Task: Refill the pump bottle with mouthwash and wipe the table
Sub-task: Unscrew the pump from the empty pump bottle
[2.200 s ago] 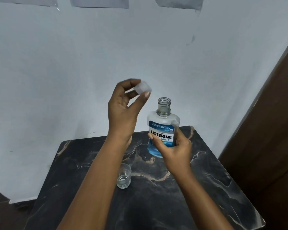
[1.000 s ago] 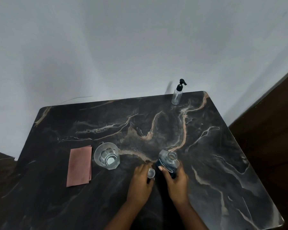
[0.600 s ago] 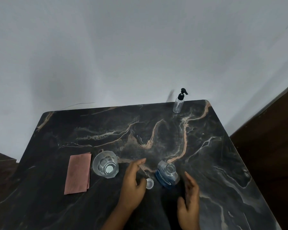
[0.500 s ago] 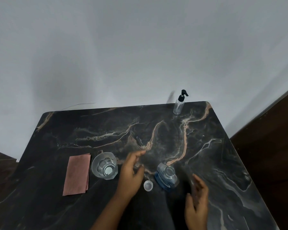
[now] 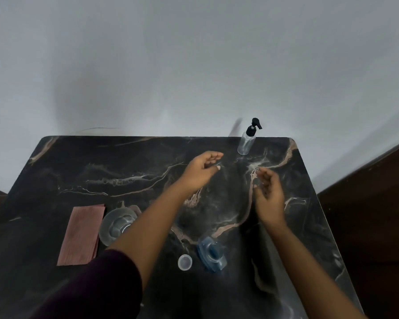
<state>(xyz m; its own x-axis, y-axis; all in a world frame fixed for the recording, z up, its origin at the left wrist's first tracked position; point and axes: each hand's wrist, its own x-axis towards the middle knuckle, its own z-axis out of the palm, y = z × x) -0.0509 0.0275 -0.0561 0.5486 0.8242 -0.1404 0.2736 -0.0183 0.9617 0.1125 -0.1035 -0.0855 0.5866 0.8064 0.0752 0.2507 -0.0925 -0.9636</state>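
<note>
A clear pump bottle (image 5: 247, 143) with a black pump head stands at the far edge of the dark marble table (image 5: 78, 162), right of centre. My left hand (image 5: 200, 171) is stretched out just left of and below it, fingers loosely curved, holding nothing. My right hand (image 5: 267, 194) hovers lower and to the right, also empty with relaxed fingers. The blue mouthwash bottle (image 5: 211, 253) stands uncapped near the front, seen from above. Its clear cap (image 5: 184, 262) lies on the table just left of it.
A clear drinking glass (image 5: 115, 225) stands at the left, partly behind my left forearm. A folded pink cloth (image 5: 82, 233) lies flat left of the glass. A grey wall backs the table; dark wood panelling rises at the right.
Both hands let go of the mouthwash bottle and its cap, left them near the front edge, and moved up the table toward the pump bottle. The camera tilted further down.
</note>
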